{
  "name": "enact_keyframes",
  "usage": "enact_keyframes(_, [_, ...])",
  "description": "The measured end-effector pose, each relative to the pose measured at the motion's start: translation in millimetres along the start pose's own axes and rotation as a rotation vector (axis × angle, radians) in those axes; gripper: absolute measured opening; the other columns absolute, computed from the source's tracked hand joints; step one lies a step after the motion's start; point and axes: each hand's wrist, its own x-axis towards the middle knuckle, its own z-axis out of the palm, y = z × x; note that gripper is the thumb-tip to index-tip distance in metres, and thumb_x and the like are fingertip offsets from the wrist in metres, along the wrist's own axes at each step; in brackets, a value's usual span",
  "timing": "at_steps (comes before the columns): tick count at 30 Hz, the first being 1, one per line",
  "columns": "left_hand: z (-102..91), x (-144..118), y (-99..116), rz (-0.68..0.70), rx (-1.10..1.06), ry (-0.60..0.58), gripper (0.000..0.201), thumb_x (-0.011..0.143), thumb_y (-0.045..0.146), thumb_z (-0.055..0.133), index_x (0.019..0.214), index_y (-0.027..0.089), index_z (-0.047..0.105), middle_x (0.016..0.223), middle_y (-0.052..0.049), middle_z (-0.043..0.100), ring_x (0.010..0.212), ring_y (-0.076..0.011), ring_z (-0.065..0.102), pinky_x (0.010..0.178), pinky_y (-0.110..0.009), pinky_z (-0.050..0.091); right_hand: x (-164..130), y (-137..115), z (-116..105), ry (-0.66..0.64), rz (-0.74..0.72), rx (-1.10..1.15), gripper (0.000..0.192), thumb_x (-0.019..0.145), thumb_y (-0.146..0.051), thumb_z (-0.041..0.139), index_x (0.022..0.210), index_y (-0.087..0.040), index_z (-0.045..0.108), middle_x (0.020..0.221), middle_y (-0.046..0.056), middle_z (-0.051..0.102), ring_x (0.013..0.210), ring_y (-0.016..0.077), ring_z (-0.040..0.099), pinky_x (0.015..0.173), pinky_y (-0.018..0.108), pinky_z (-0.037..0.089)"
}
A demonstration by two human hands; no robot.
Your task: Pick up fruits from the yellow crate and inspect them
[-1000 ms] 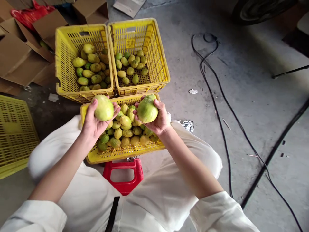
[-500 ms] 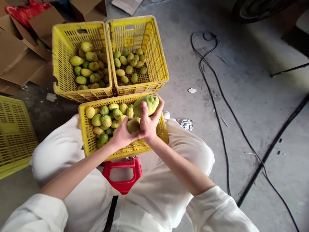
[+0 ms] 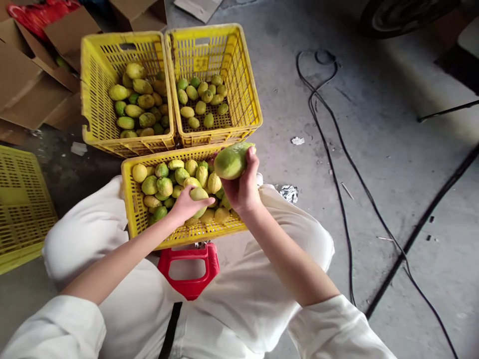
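Two fruits held over the near crate [image 3: 129, 199]: right hand [image 3: 243, 192] clasps a large green fruit [image 3: 232, 160] above its far-right corner, long axis slanting; left hand [image 3: 185, 204] closes on a yellow fruit [image 3: 199, 195] mid-crate.

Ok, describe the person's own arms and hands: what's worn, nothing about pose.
Both forearms are bare, with loose white sleeves pushed up near the elbows. The left hand and right hand wear no gloves; no rings, watch or bracelets are visible. The white clothing matches the sleeves.
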Motion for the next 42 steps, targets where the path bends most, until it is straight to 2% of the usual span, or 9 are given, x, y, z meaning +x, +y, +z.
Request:
enact_keyframes(3, [-10.1,-4.0,15.0,-0.174,-0.239,-0.070,0.041,0.071,0.040,0.086,0.100,0.021,0.062,0.094,-0.005,0.070,0.101,-0.0280,0.069,0.086,-0.040,0.057,11.0,-10.9,-9.9,-0.100,0.052,0.042,0.037,0.084,-0.056,0.060,0.111,-0.031,0.060,0.122,0.001,0.071,0.137,0.0281,0.059,0.106,0.049,0.058])
enact_keyframes(5, [-17.4,-6.6,26.3,-0.191,-0.395,-0.139,0.030,0.082,0.039,0.072,0.105,0.020,0.065,0.102,-0.009,0.073,0.108,-0.0308,0.071,0.088,-0.044,0.061,16.3,-15.2,-15.7,-0.148,0.090,0.050,0.036,0.083,-0.049,0.063,0.113,-0.029,0.062,0.120,0.002,0.073,0.136,0.0279,0.060,0.107,0.049,0.058])
enact_keyframes(10, [-32.3,-6.7,42.1,-0.002,-0.543,-0.161,0.026,0.083,0.030,0.078,0.105,0.019,0.069,0.110,-0.010,0.075,0.130,-0.0337,0.063,0.107,-0.049,0.058,18.7,-18.4,-20.2,-0.106,0.052,0.031,0.030,0.089,-0.051,0.061,0.111,-0.030,0.063,0.120,0.000,0.074,0.130,0.0231,0.063,0.106,0.044,0.059])
enact_keyframes(15, [-37.7,-5.8,46.9,0.099,-0.644,-0.121,0.021,0.083,0.027,0.077,0.101,0.023,0.066,0.108,-0.004,0.075,0.131,-0.0282,0.063,0.110,-0.048,0.057,16.3,-16.4,-22.1,-0.224,0.202,0.039,0.033,0.084,-0.052,0.067,0.108,-0.028,0.063,0.116,0.004,0.077,0.130,0.0283,0.066,0.106,0.054,0.060])
enact_keyframes(20, [-41.7,-7.8,53.0,0.122,-0.606,-0.167,0.027,0.079,0.025,0.078,0.103,0.021,0.066,0.115,-0.010,0.075,0.128,-0.0319,0.067,0.108,-0.049,0.059,12.2,-17.9,-17.5,-0.344,0.307,0.057,0.048,0.082,-0.061,0.067,0.116,-0.027,0.064,0.123,0.009,0.076,0.133,0.0325,0.065,0.107,0.058,0.058])
enact_keyframes(26, [-49.6,-17.5,69.1,0.116,-0.742,-0.121,0.035,0.092,0.043,0.059,0.112,0.016,0.067,0.121,-0.015,0.074,0.136,-0.0386,0.061,0.101,-0.050,0.063,8.5,-19.5,-15.2,-0.415,0.333,0.137,0.046,0.085,-0.055,0.064,0.119,-0.024,0.064,0.118,0.008,0.078,0.131,0.0318,0.066,0.107,0.060,0.057])
enact_keyframes(31, [-46.1,-20.9,69.3,0.194,-0.743,-0.120,0.026,0.094,0.034,0.064,0.117,0.023,0.066,0.126,-0.008,0.074,0.140,-0.0330,0.058,0.108,-0.049,0.059,6.9,-16.0,-18.3,-0.408,0.282,0.160,0.043,0.075,-0.052,0.075,0.109,-0.029,0.065,0.106,0.003,0.079,0.130,0.0303,0.067,0.110,0.056,0.057])
enact_keyframes(36, [-45.2,-18.4,64.6,0.196,-0.750,-0.094,0.027,0.088,0.029,0.066,0.114,0.025,0.067,0.120,-0.006,0.075,0.140,-0.0320,0.059,0.109,-0.049,0.058,5.0,-12.6,-15.2,-0.406,0.358,0.077,0.039,0.087,-0.054,0.054,0.107,-0.024,0.069,0.113,0.006,0.079,0.136,0.0271,0.062,0.109,0.046,0.056])
enact_keyframes(42, [-45.3,-20.2,63.7,0.175,-0.648,-0.119,0.024,0.085,0.031,0.071,0.107,0.022,0.068,0.119,-0.010,0.074,0.139,-0.0354,0.059,0.110,-0.050,0.058,6.3,-15.1,-15.1,-0.432,0.375,0.131,0.041,0.085,-0.055,0.061,0.111,-0.023,0.066,0.119,0.010,0.078,0.135,0.0342,0.062,0.108,0.061,0.057])
